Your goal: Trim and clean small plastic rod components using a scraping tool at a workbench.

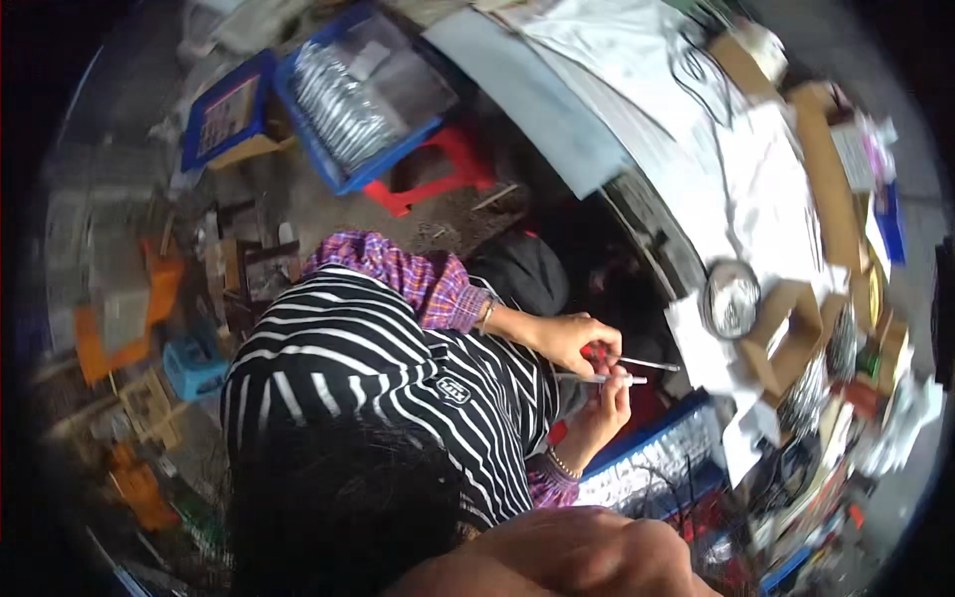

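In front of my striped apron (398, 343), both hands are close together at the middle right. My left hand (567, 336), in a purple checked sleeve, is closed round a red-ended tool (597, 352). A thin metal rod (652, 365) points right from beside it; whether the two are one piece, I cannot tell. Just below, my right hand (603, 413) is closed, its fingertips pinching a slim white piece (629, 379). The pieces lie almost side by side, and the fingers hide where they meet.
A blue crate (343, 179) of shiny metal parts stands by a red stool (438, 169). Another blue tray (647, 453) is close to my right hand. Along the right, the white-covered workbench (647, 109) holds a round container (733, 298) and an open cardboard box (786, 333).
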`<state>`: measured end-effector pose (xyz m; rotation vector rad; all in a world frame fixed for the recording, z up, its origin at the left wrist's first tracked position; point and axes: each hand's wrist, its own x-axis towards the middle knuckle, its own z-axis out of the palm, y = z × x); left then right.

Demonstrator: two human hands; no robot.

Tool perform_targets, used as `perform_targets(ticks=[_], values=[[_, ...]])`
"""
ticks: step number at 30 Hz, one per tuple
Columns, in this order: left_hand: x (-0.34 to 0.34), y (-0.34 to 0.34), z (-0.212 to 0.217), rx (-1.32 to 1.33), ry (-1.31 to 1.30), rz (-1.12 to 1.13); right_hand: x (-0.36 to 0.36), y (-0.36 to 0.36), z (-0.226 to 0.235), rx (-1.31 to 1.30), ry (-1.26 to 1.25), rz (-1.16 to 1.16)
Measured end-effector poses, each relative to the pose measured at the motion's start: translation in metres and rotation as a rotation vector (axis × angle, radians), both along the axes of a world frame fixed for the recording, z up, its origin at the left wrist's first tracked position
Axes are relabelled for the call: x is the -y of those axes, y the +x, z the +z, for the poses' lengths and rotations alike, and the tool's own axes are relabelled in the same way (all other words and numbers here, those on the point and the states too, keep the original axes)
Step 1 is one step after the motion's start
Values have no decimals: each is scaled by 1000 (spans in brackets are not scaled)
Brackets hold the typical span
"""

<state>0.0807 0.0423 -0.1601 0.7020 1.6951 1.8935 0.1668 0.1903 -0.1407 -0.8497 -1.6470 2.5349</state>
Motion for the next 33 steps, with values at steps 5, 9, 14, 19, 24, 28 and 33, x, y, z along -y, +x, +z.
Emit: perform_targets(ticks=[5, 9, 14, 19, 24, 28, 33], values=[[39, -17, 3, -141, -20, 173, -2, -19, 0, -3, -91, 59], [108, -46, 21, -175, -75, 432, 7, -27, 9, 11, 57, 129], [246, -99, 7, -236, -91, 1011, 19, -34, 9, 37, 142, 247], [431, -150, -47, 118, -186, 1492, 20, -33, 0, 6, 184, 325], [530, -170, -102, 157, -1058, 1725, 21, -35, 0, 113, 200, 379], [504, -189, -90, 188, -1185, 1659, 23, -33, -14, 63, 216, 364], [492, -192, -79, 352, -1208, 1493, 26, -35, -7, 106, 227, 424]])
